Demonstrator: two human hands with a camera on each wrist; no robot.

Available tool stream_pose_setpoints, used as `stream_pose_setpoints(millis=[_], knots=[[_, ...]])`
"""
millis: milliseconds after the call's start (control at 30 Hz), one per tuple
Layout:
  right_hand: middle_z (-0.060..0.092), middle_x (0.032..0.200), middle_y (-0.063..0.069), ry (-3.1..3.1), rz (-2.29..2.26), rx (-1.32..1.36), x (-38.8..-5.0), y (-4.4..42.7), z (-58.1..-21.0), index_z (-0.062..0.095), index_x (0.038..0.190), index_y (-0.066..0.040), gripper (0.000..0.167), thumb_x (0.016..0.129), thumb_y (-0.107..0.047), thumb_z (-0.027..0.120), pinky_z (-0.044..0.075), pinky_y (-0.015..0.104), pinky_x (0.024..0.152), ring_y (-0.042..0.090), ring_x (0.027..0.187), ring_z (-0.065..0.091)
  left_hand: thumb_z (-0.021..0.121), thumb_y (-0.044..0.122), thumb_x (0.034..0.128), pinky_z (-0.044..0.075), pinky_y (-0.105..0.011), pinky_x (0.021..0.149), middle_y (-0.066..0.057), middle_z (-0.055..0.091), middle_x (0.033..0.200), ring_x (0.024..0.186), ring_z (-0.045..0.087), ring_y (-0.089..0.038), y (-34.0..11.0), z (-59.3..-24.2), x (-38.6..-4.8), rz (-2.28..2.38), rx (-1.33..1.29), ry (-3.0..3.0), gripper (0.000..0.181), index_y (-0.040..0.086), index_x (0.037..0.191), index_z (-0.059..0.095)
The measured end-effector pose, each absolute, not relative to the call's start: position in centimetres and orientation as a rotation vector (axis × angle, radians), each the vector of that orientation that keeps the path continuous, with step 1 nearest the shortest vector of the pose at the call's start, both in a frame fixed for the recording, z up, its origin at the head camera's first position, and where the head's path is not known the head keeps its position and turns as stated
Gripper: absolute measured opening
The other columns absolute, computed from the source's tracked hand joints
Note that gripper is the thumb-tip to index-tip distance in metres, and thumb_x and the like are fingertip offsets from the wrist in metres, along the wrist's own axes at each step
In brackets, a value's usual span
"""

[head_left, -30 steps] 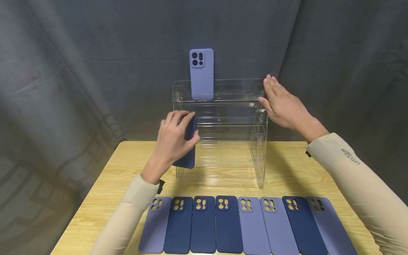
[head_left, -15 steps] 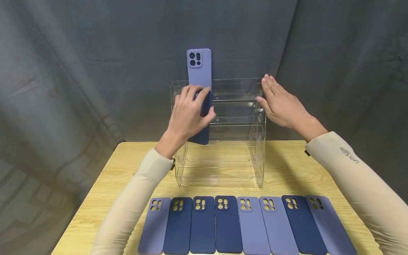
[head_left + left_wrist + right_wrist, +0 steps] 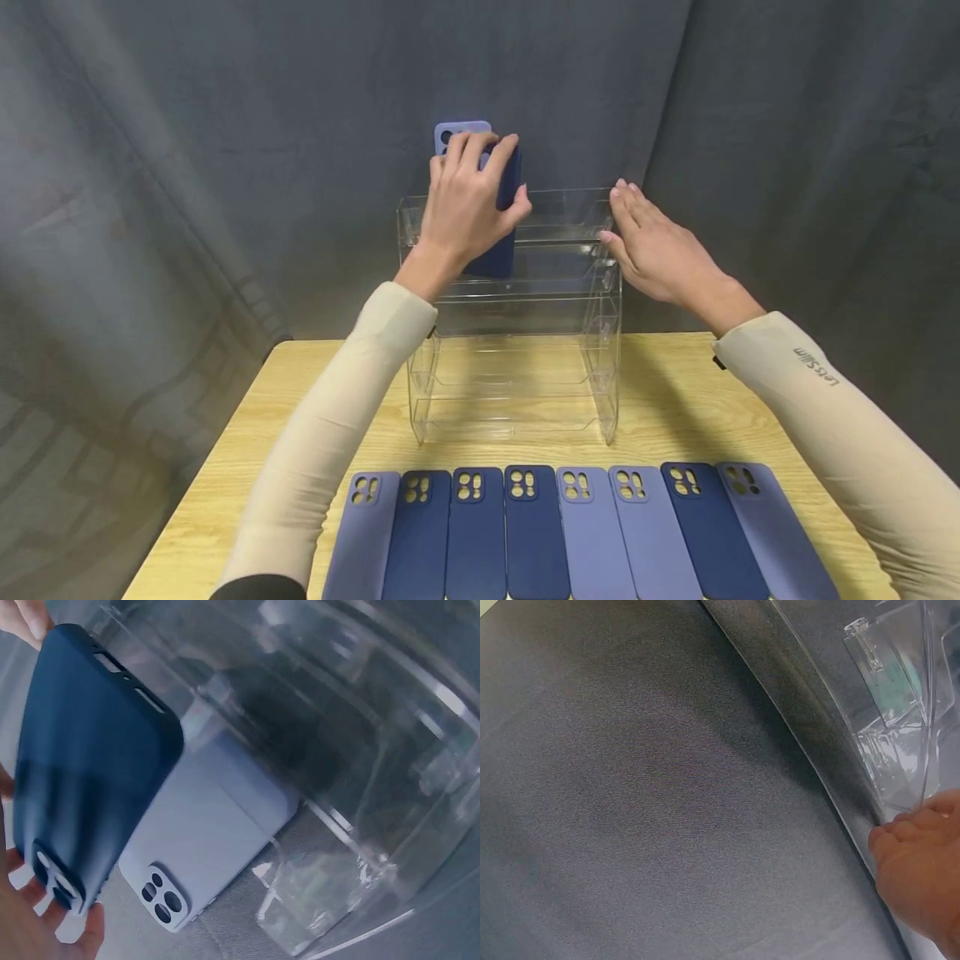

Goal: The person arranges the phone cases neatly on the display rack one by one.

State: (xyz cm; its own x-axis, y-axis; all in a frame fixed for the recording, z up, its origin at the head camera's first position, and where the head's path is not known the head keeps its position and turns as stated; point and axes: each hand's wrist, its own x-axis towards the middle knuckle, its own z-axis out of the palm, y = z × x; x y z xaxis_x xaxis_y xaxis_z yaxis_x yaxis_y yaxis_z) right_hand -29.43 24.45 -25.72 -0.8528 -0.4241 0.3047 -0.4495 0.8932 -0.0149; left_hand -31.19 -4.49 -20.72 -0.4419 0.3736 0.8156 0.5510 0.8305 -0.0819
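A matte lavender rectangular phone case (image 3: 462, 127) stands behind your left hand (image 3: 468, 200), whose fingers grip a matte dark-blue rectangular phone case (image 3: 493, 260) before the top of the clear plastic tiered rack (image 3: 555, 242). Nearer, eight lavender and dark-blue phone cases (image 3: 592, 533) line the yellow wood-grain desk (image 3: 675, 400). Your right hand (image 3: 663, 254), fingers extended, touches the rack's upper right side.

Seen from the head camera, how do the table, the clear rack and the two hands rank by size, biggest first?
1. Wooden table, though partly covered
2. Clear rack
3. Left hand and right hand: they look about alike, so unranked.
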Motion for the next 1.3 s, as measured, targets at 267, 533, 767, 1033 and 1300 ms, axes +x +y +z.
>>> stream_pose_setpoints(millis=[267, 533, 767, 1033, 1300], knots=[[-0.005, 0.176, 0.018, -2.754, 0.113, 0.635, -29.4, 24.7, -25.7, 0.001, 0.167, 0.001, 0.074, 0.114, -0.047, 0.018, 0.015, 0.057, 0.133, 0.037, 0.166, 0.002, 0.051, 0.04, 0.1024, 0.05, -0.052, 0.102, -0.014, 0.058, 0.149, 0.142, 0.049, -0.034, -1.9, -17.9, -33.2, -0.152, -0.62, -2.119, 0.056, 0.012, 0.151, 0.055], [-0.006, 0.176, 0.016, -2.756, 0.102, 0.649, -29.4, 24.2, -25.6, 0.0, 0.167, 0.001, 0.073, 0.114, -0.046, 0.018, 0.014, 0.056, 0.133, 0.036, 0.166, 0.001, 0.049, 0.041, 0.1028, 0.05, -0.05, 0.102, -0.011, 0.055, 0.153, 0.145, 0.046, -0.031, -0.1, -17.1, -35.3, -0.135, -0.516, -2.185, 0.058, 0.014, 0.154, 0.052], [-0.007, 0.176, 0.016, -2.763, 0.1, 0.641, -29.4, 23.8, -25.5, 0.0, 0.167, 0.0, 0.074, 0.114, -0.048, 0.018, 0.015, 0.057, 0.133, 0.036, 0.166, 0.001, 0.047, 0.043, 0.1038, 0.048, -0.05, 0.106, -0.011, 0.054, 0.154, 0.146, 0.045, -0.03, 1.1, -17.0, -36.1, -0.138, -0.492, -2.161, 0.059, 0.014, 0.155, 0.051], [-0.005, 0.176, 0.017, -2.764, 0.09, 0.656, -29.7, 23.2, -25.4, 0.0, 0.167, 0.0, 0.074, 0.114, -0.048, 0.019, 0.014, 0.056, 0.134, 0.035, 0.166, 0.0, 0.045, 0.043, 0.1052, 0.047, -0.05, 0.107, -0.011, 0.054, 0.154, 0.147, 0.044, -0.031, 2.0, -17.2, -36.6, -0.073, -0.482, -2.145, 0.058, 0.014, 0.155, 0.05], [-0.004, 0.176, 0.018, -2.757, 0.085, 0.66, -29.6, 23.0, -25.5, 0.001, 0.167, 0.001, 0.074, 0.114, -0.046, 0.02, 0.016, 0.056, 0.133, 0.036, 0.166, 0.002, 0.047, 0.04, 0.105, 0.048, -0.052, 0.104, -0.012, 0.056, 0.153, 0.146, 0.046, -0.032, 2.4, -18.7, -37.6, -0.057, -0.446, -2.144, 0.054, 0.013, 0.152, 0.053]])
